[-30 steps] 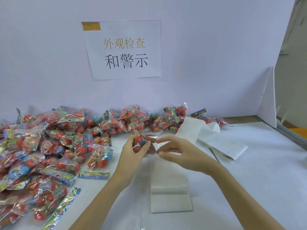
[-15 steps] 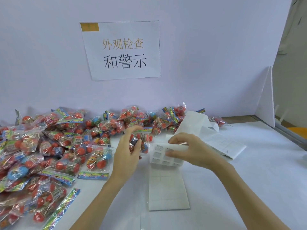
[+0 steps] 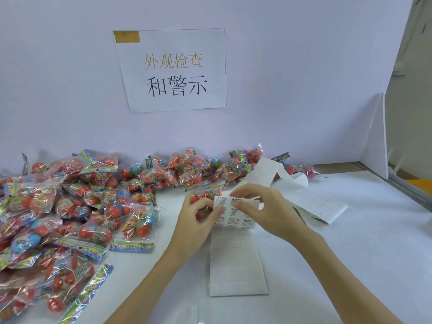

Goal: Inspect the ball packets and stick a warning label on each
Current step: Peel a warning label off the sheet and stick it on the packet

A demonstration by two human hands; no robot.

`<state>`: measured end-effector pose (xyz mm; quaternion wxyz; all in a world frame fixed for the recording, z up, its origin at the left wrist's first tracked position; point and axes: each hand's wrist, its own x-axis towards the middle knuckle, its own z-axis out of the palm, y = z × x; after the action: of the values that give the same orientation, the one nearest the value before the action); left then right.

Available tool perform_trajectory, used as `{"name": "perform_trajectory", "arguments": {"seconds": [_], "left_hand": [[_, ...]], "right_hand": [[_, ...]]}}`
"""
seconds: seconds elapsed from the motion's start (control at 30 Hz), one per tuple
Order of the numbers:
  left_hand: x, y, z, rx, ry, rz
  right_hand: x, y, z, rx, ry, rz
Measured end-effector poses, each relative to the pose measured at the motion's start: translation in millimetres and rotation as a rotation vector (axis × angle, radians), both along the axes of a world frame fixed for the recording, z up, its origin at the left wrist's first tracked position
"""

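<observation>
A heap of ball packets [image 3: 70, 206] is lying across the left of the white table [image 3: 350, 253]. Beside it, the left hand [image 3: 196, 220] is gripping one ball packet [image 3: 201, 198] with curled fingers, thumb touching the label strip [image 3: 236, 213]. The right hand [image 3: 264, 209] is pinching that strip's upper edge, seemingly peeling a warning label. Next, the freed label needs pressing flat onto the held packet.

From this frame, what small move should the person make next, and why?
Probably peel one warning label off the label strip. The right hand holds the strip bent over its fingers, the left hand holds a ball packet with its thumb at the strip's edge, and no label is visibly free yet.
</observation>
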<state>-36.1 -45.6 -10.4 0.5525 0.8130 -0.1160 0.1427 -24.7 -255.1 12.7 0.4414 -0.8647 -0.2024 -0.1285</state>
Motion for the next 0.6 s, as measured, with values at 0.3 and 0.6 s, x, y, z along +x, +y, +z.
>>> {"name": "perform_trajectory", "arguments": {"seconds": [0.3, 0.6], "left_hand": [[1.6, 0.2, -4.1, 0.034, -0.013, -0.020], [-0.3, -3.2, -2.2, -0.024, 0.074, -0.094]], "right_hand": [[-1.0, 16.4, -8.8, -0.219, -0.506, -0.025], [1.4, 17.3, -14.7, -0.145, -0.598, -0.040]]}}
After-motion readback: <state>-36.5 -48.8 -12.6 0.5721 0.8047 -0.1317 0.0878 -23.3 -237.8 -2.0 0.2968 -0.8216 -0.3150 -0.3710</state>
